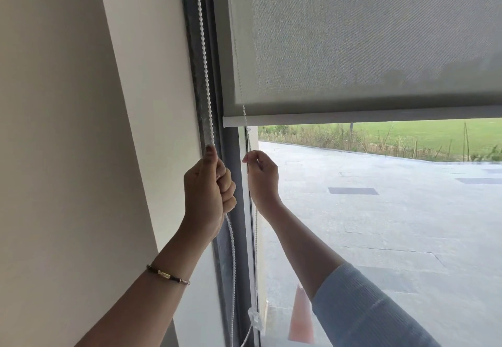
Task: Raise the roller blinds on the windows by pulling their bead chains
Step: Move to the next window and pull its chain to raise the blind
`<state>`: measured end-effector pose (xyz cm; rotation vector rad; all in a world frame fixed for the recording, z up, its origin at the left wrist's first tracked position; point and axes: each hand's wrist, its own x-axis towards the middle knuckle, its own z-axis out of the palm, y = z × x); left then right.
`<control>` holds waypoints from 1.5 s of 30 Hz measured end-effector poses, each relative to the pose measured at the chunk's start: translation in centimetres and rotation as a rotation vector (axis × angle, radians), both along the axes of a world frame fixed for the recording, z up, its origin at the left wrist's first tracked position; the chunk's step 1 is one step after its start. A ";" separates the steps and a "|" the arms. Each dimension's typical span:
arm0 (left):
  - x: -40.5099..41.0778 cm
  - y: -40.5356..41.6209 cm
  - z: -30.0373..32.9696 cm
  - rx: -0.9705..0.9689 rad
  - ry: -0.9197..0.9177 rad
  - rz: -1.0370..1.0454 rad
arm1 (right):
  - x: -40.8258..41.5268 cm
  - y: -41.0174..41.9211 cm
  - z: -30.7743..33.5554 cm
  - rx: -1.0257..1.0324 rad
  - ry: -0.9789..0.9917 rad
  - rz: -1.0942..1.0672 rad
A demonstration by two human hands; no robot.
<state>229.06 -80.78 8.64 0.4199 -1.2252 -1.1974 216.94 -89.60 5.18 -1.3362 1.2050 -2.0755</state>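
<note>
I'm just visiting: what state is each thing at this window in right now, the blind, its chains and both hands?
Grey fabric roller blind: partly raised, its bottom bar above the hands, clear glass below.
Left strand of white bead chain: taut above the fist.
Right strand of white bead chain: running down in front of the blind's corner.
Left hand: fist closed round the left strand.
Right hand: fingertips pinching the right strand.

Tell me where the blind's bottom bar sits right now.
The pale grey bottom bar runs across the head view's right side, just above both hands, its left end beside the dark window frame.
</note>
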 end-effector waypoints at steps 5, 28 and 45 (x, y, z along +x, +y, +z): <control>-0.5 0.2 -0.5 0.004 0.002 0.022 | 0.1 -0.1 0.7 -0.003 -0.008 -0.020; -1.6 1.1 -2.7 0.043 -0.060 -0.016 | -0.9 -0.8 2.8 -0.006 0.004 0.002; -0.7 1.1 -1.3 0.009 -0.016 -0.033 | -1.5 -0.3 1.0 -0.011 0.072 -0.007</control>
